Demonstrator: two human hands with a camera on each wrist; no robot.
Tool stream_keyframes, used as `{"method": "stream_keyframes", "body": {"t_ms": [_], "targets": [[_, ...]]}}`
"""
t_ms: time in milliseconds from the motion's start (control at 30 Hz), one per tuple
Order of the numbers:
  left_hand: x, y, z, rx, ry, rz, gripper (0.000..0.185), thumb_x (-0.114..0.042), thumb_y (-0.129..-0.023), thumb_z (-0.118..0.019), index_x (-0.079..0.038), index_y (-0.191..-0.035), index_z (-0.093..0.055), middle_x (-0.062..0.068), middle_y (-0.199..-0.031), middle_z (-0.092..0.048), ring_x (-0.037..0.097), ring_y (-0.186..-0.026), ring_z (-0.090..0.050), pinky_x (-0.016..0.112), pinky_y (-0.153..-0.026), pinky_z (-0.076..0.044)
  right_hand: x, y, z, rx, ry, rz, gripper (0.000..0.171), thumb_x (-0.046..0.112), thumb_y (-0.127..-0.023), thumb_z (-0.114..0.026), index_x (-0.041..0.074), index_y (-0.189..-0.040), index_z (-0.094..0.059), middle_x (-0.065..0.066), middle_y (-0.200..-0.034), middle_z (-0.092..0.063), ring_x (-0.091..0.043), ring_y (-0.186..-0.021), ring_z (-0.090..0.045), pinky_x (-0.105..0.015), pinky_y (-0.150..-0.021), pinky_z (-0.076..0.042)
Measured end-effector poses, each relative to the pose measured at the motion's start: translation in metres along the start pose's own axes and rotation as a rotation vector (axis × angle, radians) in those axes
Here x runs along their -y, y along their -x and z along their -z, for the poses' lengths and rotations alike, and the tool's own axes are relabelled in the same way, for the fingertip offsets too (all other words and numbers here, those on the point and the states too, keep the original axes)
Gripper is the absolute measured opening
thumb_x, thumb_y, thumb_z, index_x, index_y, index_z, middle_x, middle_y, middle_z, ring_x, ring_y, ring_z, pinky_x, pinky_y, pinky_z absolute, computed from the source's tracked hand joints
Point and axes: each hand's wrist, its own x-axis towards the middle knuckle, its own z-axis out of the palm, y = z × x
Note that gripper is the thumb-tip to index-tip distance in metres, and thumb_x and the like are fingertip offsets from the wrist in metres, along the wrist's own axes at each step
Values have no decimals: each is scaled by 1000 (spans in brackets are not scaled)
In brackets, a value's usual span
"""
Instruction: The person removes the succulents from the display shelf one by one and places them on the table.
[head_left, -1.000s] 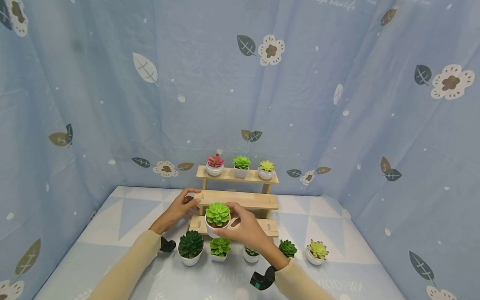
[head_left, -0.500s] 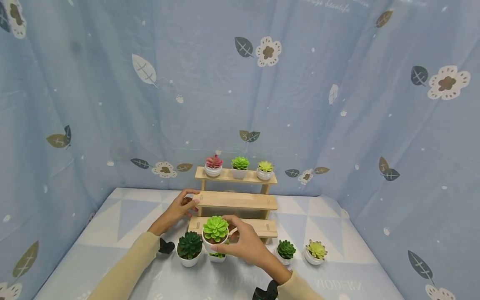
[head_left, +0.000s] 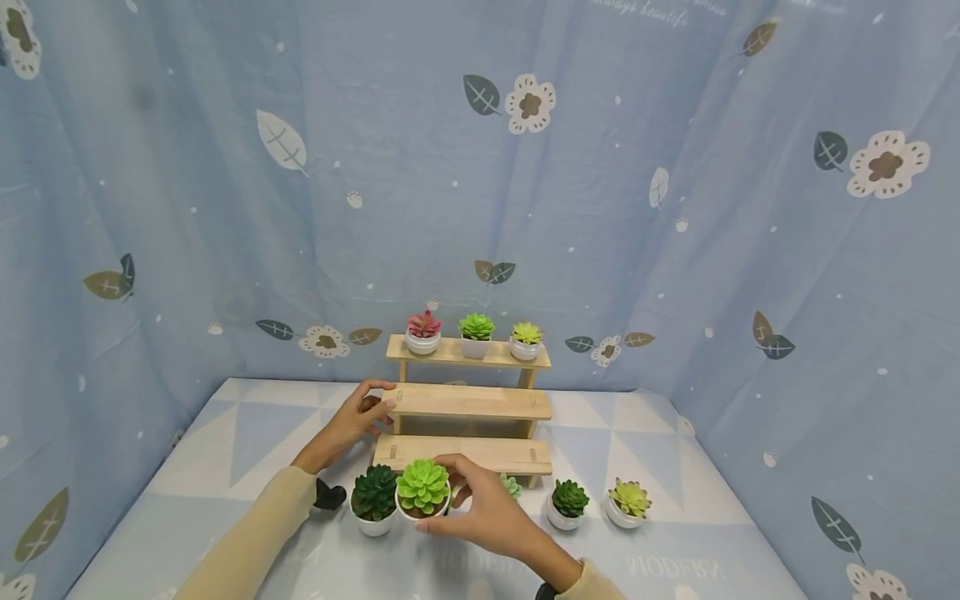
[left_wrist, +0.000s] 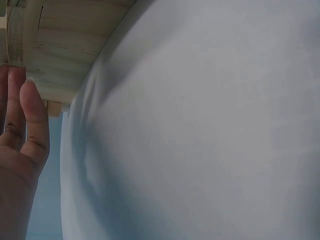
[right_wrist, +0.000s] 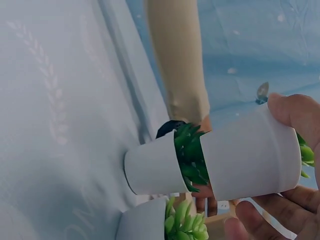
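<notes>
My right hand [head_left: 491, 517] grips the rim of a white pot with a bright green artificial succulent [head_left: 422, 487], held above the table. The right wrist view shows thumb and fingers around this pot [right_wrist: 250, 155]. Just left of it stands a dark green potted succulent [head_left: 373, 493]. A lighter green succulent [right_wrist: 182, 222] in a white pot sits close by in the right wrist view; in the head view the held pot and hand hide it. My left hand [head_left: 348, 429] holds the left end of the middle step of a three-step wooden plant stand [head_left: 472, 402].
On the top step stand a red succulent [head_left: 423, 332], a green one [head_left: 476, 335] and a yellow-green one [head_left: 527, 340]. To the right on the table are a dark green succulent [head_left: 568, 503] and a yellow-green one [head_left: 627, 503]. A patterned blue curtain [head_left: 405, 192] surrounds the table.
My right hand has lowered the bright green succulent from in front of the bottom step toward the front of the table, slightly left. My left hand stays on the stand.
</notes>
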Motion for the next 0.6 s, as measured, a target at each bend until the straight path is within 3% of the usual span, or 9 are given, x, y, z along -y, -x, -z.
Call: {"method": "stream_keyframes", "body": {"t_ms": [267, 600], "targets": [[30, -14, 5, -27, -23, 7, 48, -36, -107, -58, -19, -149, -41, 20, -124, -56, 47, -111, -59, 48, -80, -52, -2, 6, -8, 31, -26, 26, 70, 44, -84, -87, 24, -144, -55, 9, -119, -61, -8, -96, -60, -30, -80, -56], [30, -13, 5, -14, -34, -12, 49, -40, -106, -59, -22, -148, -42, 20, -125, -55, 46, -111, -58, 50, -83, -51, -11, 11, -20, 84, -61, 16, 68, 38, -85, -87, 21, -142, -56, 9, -114, -61, -8, -92, -60, -31, -76, -57]]}}
